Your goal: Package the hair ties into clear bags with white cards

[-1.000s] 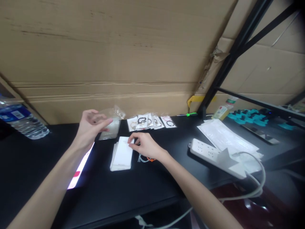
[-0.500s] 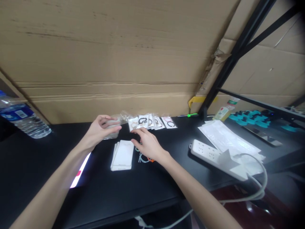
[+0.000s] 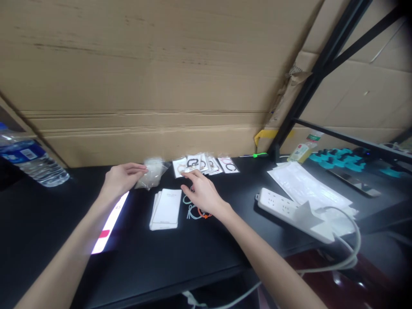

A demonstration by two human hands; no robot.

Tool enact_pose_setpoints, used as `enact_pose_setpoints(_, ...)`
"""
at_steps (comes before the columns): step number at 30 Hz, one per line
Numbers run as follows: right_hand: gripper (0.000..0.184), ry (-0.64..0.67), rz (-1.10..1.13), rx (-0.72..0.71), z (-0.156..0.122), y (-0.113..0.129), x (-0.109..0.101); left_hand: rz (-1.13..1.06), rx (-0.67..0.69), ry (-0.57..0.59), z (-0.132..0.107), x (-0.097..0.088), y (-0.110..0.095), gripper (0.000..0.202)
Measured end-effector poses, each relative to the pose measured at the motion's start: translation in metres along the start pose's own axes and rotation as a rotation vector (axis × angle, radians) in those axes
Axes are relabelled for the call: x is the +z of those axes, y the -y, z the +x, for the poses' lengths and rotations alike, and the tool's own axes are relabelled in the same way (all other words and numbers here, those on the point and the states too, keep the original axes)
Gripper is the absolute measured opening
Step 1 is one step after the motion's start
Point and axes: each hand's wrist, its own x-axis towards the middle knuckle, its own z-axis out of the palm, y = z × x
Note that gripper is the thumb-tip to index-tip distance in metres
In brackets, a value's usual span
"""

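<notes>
My left hand [image 3: 124,179] has its fingers and thumb pressed together at the left edge of a clear plastic bag [image 3: 152,174], which looks like a small stack of bags. Over the desk to the right, my right hand [image 3: 203,192] is empty, thumb and forefinger apart. Partly under it lie loose cord bracelets, among them a pale blue one [image 3: 193,213] and an orange one [image 3: 204,214]. Between the hands sits a small stack of white cards [image 3: 166,209]. Behind my right fingertips are several bagged cards with bracelets [image 3: 203,164].
A lit phone screen [image 3: 109,225] lies under my left forearm. At far left stands a water bottle [image 3: 32,156]. A white power strip [image 3: 292,212], white plastic sheets [image 3: 305,184] and a black metal frame [image 3: 317,77] are at right. Cardboard [image 3: 151,86] walls the back.
My left hand has drawn back left and its fingers have closed at the bag's edge; the bag has shifted and bunched up. My right hand has moved slightly to the right.
</notes>
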Motion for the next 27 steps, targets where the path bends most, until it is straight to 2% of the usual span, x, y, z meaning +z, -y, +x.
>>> enact_pose_setpoints(4, 0.041, 0.016, -0.003, 0.009, 0.000, 0.001, 0.000, 0.340, -0.043, 0.005, -0.004, 0.000, -0.009, 0.025)
enact_pose_setpoints(8, 0.038, 0.028, 0.013, 0.013, 0.000, 0.003, -0.002, 0.535, -0.075, 0.060, -0.008, 0.006, -0.016, 0.033)
enact_pose_setpoints(12, 0.036, 0.038, 0.015, 0.018, -0.001, 0.006, -0.005, 0.690, -0.014, 0.078, -0.009, 0.011, -0.011, 0.037)
enact_pose_setpoints(18, 0.034, 0.026, 0.015, -0.001, -0.002, 0.005, -0.004, 0.737, 0.161, -0.035, -0.008, 0.016, 0.006, 0.043)
enact_pose_setpoints(22, 0.037, -0.026, -0.035, -0.011, 0.001, -0.004, -0.004, 0.714, 0.177, -0.061, -0.006, 0.018, 0.011, 0.042)
enact_pose_setpoints(27, 0.039, -0.150, -0.270, -0.003, 0.015, -0.026, -0.004, 0.669, 0.191, -0.074, -0.008, 0.017, 0.004, 0.046)
